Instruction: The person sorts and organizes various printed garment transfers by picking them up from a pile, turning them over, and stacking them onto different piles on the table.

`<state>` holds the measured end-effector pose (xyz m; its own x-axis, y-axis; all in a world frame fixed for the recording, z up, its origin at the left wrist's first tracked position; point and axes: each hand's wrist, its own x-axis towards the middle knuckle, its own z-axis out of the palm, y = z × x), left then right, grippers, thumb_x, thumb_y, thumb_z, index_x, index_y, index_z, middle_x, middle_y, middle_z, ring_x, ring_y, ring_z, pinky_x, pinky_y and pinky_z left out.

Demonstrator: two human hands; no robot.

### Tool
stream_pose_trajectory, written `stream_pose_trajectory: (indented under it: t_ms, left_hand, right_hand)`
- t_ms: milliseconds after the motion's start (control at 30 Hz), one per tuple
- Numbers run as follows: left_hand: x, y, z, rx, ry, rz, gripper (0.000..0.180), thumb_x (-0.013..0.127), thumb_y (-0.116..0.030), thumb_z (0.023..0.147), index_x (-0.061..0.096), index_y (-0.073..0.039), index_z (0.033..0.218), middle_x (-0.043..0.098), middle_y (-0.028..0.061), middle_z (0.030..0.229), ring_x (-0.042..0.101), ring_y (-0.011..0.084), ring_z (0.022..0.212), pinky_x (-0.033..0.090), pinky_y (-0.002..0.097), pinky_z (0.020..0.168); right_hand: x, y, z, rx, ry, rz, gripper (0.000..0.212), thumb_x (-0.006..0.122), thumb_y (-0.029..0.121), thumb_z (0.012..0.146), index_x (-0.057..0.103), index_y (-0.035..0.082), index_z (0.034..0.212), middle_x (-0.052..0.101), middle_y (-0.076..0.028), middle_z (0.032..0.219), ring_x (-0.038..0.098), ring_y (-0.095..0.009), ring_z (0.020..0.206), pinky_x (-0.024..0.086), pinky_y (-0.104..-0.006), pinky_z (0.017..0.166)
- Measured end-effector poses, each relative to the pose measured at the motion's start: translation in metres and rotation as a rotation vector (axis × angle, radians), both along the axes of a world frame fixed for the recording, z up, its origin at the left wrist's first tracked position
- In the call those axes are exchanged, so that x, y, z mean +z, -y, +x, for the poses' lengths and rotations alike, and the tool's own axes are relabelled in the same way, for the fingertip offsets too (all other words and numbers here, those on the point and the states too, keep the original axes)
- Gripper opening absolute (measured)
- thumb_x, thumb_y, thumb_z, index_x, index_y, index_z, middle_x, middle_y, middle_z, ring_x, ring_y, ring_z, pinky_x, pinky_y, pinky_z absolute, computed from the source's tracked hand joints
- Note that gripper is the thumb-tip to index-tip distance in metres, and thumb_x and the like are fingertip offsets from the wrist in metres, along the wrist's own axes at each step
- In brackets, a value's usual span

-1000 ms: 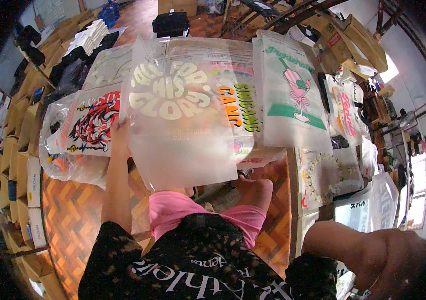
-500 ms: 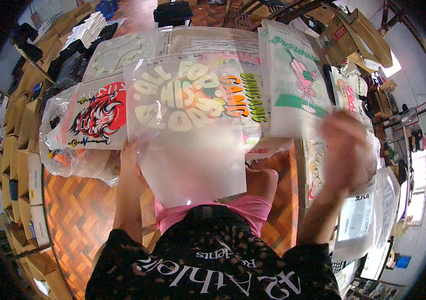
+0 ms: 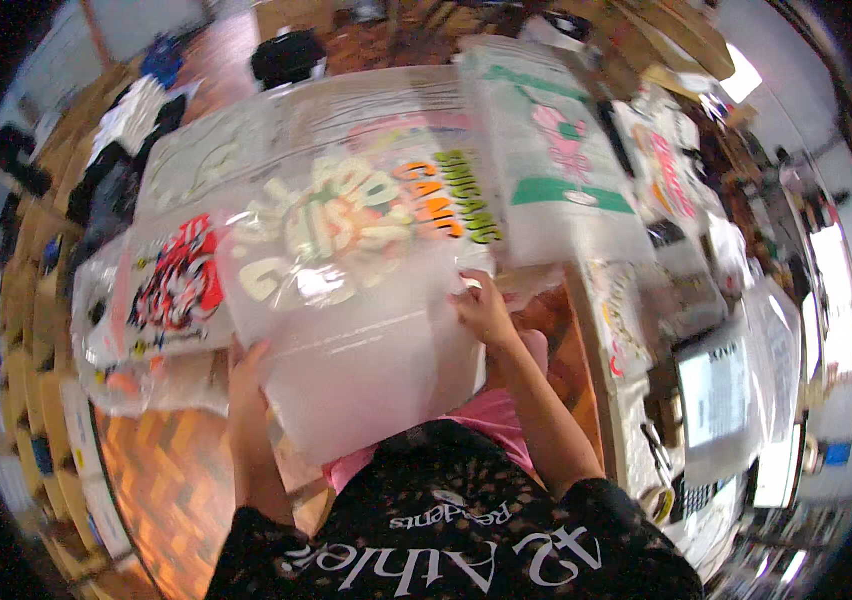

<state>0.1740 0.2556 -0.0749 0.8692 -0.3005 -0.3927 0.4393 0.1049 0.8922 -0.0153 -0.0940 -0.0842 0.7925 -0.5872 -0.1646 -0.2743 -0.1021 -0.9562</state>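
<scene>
I hold a clear plastic bag (image 3: 366, 340) with a folded white garment inside, printed with pale rounded letters. It is raised in front of me over my lap. My left hand (image 3: 244, 372) grips its left edge, thumb on top. My right hand (image 3: 484, 308) pinches its right edge near the upper corner. Under and behind the bag lie more bagged printed garments: one with a red and black design (image 3: 174, 285) at the left, one with orange and green lettering (image 3: 456, 200) behind it.
A bagged garment with a pink and green print (image 3: 561, 165) lies to the right. Further packed garments (image 3: 661, 170) cover the right side. A sheet of paper in a plastic sleeve (image 3: 716, 390) sits at the far right. The wooden parquet floor (image 3: 171, 480) shows at lower left. Dark clothes (image 3: 286, 55) lie at the back.
My right hand came in from the lower right and took hold of the bag's right edge. The bag has tilted and moved lower, toward my lap.
</scene>
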Motion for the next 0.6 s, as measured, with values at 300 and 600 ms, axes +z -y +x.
stream_pose_trajectory:
  t_ms: [300, 600]
  left_hand:
    - [0.090, 0.056, -0.030, -0.083, 0.408, -0.196, 0.072, 0.054, 0.002, 0.079, 0.021, -0.009, 0.142, 0.040, 0.0136, 0.133, 0.044, 0.0269, 0.116, 0.040, 0.0376, 0.094]
    - [0.231, 0.259, -0.137, -0.561, 0.678, -0.358, 0.070, 0.057, -0.002, 0.078, 0.026, -0.006, 0.140, 0.035, 0.0136, 0.138, 0.039, 0.0277, 0.121, 0.032, 0.0384, 0.101]
  right_hand:
    - [0.194, 0.032, -0.033, -0.063, 0.120, -0.558, 0.027, 0.060, 0.003, 0.078, 0.061, 0.006, 0.104, 0.063, -0.013, 0.104, 0.062, -0.027, 0.091, 0.048, -0.0340, 0.079]
    - [0.322, 0.027, -0.266, -0.881, 0.216, -0.743, 0.033, 0.061, 0.003, 0.081, 0.061, 0.012, 0.112, 0.064, -0.002, 0.098, 0.051, -0.006, 0.060, 0.044, -0.0204, 0.053]
